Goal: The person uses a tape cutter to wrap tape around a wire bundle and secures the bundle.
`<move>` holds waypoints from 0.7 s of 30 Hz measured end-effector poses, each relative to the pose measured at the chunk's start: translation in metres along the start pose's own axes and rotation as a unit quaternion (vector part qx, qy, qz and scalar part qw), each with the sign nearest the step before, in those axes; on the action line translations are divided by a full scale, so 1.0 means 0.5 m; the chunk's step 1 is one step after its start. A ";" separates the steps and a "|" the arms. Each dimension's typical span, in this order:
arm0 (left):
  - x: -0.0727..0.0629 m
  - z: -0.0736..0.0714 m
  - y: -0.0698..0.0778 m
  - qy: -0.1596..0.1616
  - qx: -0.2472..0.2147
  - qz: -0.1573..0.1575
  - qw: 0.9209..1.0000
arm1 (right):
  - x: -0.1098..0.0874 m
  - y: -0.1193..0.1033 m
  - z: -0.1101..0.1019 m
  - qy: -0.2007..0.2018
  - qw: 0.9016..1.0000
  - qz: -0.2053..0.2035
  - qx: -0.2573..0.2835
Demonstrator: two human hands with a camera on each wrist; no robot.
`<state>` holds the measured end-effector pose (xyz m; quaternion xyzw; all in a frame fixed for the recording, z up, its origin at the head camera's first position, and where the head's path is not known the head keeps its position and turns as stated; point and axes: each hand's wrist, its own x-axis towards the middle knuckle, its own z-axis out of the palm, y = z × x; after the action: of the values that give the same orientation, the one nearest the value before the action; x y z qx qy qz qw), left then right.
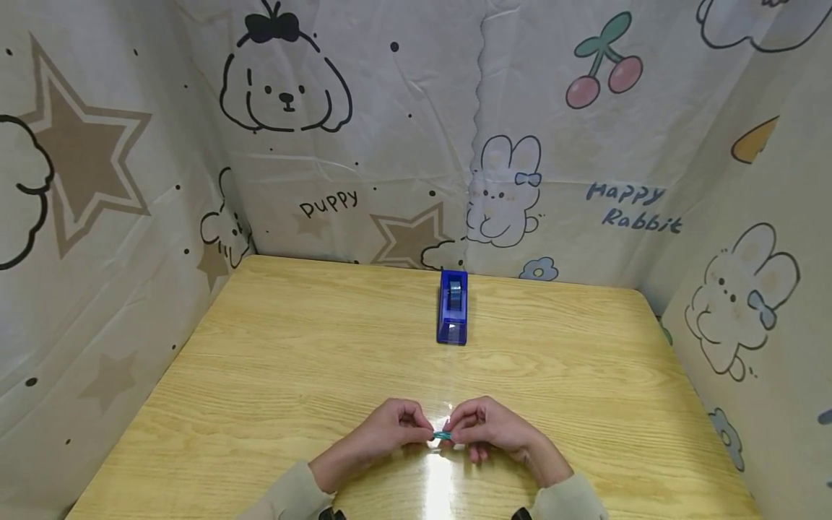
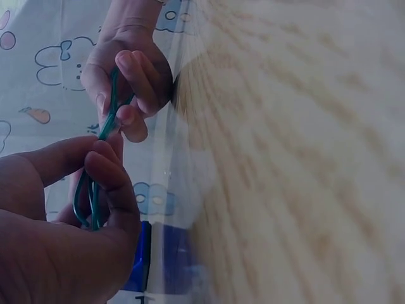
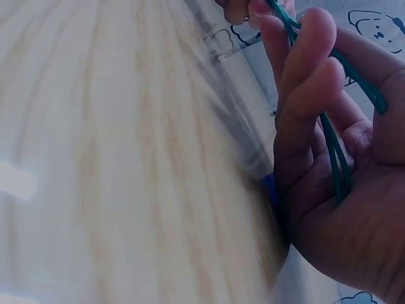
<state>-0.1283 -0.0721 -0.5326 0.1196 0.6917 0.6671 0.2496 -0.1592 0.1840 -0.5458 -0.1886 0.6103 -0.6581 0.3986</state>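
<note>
The left hand (image 1: pixel 388 427) and right hand (image 1: pixel 490 427) each pinch the green cord (image 1: pixel 442 435), which spans the short gap between their fingertips, above the desk (image 1: pixel 292 347). Its doubled strands trail past the pinching fingers toward each palm, so a tug might snag a loop on a curled finger or tighten a tangle. The hold looks slight, at the fingertips only; if one hand loosened, the thin strands could slip out and drop below it. The blue tape dispenser (image 1: pixel 452 313), well beyond both hands, seems unlikely to interfere.
</note>
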 end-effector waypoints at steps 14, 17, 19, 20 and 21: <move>-0.002 -0.001 0.003 0.012 0.021 0.006 1.000 | -0.004 0.002 0.003 0.039 0.999 0.010 -0.014; -0.001 -0.001 0.005 0.013 0.026 0.008 1.000 | -0.006 0.001 0.003 0.046 0.999 0.003 -0.010; 0.000 -0.001 0.005 0.013 0.028 0.009 0.999 | -0.007 -0.001 0.004 0.047 0.999 0.000 -0.009; 0.001 -0.001 0.006 0.013 0.029 0.008 0.999 | -0.008 -0.002 0.004 0.047 0.999 -0.002 -0.011; 0.001 0.000 0.006 0.013 0.031 0.009 0.999 | -0.010 -0.002 0.004 0.048 0.999 -0.002 -0.014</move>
<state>-0.1295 -0.0716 -0.5300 0.1247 0.7139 0.6493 0.2308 -0.1552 0.1865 -0.5434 -0.1640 0.6376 -0.6584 0.3647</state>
